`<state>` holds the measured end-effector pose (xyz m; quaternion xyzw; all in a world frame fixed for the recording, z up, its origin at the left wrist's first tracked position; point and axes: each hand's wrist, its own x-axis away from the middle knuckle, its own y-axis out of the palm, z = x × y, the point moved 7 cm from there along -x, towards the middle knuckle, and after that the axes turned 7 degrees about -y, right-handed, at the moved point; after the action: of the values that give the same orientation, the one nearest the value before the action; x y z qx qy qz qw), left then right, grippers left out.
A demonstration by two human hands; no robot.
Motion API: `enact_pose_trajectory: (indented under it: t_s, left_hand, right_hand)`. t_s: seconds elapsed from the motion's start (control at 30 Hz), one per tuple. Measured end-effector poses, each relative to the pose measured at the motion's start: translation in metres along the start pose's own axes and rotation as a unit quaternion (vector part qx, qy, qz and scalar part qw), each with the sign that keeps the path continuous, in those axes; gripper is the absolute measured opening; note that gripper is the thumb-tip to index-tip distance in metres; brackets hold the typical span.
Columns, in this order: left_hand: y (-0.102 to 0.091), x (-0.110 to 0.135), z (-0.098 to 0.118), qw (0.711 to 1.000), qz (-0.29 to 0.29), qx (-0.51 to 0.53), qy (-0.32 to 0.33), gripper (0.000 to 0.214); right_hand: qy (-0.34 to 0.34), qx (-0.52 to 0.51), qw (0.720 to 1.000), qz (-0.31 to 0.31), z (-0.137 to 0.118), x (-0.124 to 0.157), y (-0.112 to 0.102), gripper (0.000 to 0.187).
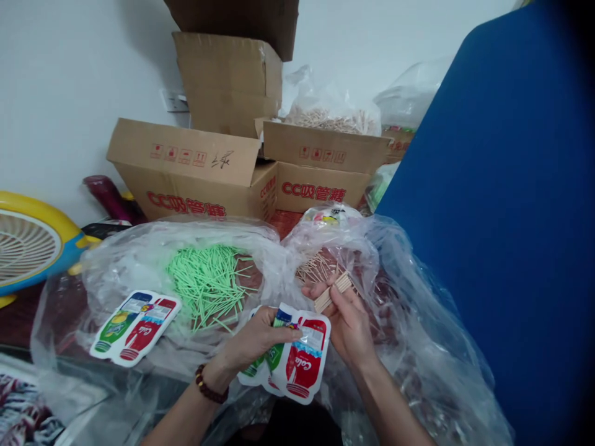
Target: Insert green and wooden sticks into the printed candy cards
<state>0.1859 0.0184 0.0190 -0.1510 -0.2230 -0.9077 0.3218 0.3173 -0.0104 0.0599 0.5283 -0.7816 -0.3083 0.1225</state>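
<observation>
My left hand point(263, 341) is closed on printed candy packets point(307, 359) with red cola and green bottle pictures; at least two overlap in the grip. In my right hand point(351, 319), thumb and fingers pinch a small row of beige candy sticks point(333, 292). Just beyond it, loose beige sticks point(316, 267) lie in an opened clear plastic bag. A heap of bright green sticks point(207, 285) fills another spread bag to the left. Another printed packet point(134, 327) lies flat on that bag's near left part.
Open cardboard boxes point(186, 167) stand along the back, and a clear bag of beige sticks point(332, 118) rests on one. A yellow and blue fan point(60, 241) is at the left. A large blue panel point(493, 217) borders the right side. Clear plastic point(409, 353) spreads over the near right.
</observation>
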Motion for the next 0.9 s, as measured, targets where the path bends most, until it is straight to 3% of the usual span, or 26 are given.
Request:
enact_pose_trajectory:
  t_s: [0.27, 0.47, 0.6, 0.67, 0.8, 0.83, 0.9]
  left_hand:
    - [-0.002, 0.002, 0.005, 0.999, -0.006, 0.011, 0.032, 0.023]
    - [-0.005, 0.003, 0.013, 0.999, -0.001, -0.021, 0.042, 0.021]
    - [-0.005, 0.003, 0.021, 0.997, 0.0, -0.049, 0.055, 0.023]
    - [-0.008, 0.001, 0.022, 0.997, 0.012, -0.049, 0.059, 0.023]
    - [-0.017, -0.003, 0.022, 0.994, 0.04, -0.047, 0.09, 0.023]
    - [-0.017, -0.004, 0.022, 0.993, 0.039, -0.048, 0.098, 0.023]
    - [-0.018, -0.005, 0.022, 0.993, 0.034, -0.04, 0.107, 0.024]
  right_hand:
    - [0.042, 0.043, 0.998, -0.007, 0.014, 0.011, -0.009, 0.016]
    - [0.098, 0.141, 0.976, -0.134, 0.013, 0.012, 0.001, 0.013]
    - [0.043, 0.179, 0.969, -0.162, 0.002, 0.003, 0.006, 0.026]
    - [0.003, 0.248, 0.952, -0.181, -0.004, 0.001, 0.007, 0.027]
    - [-0.047, 0.41, 0.869, -0.273, -0.006, 0.005, 0.01, 0.034]
    - [-0.049, 0.417, 0.861, -0.287, -0.005, 0.005, 0.01, 0.035]
    - [-0.04, 0.391, 0.88, -0.268, -0.005, 0.003, 0.004, 0.036]
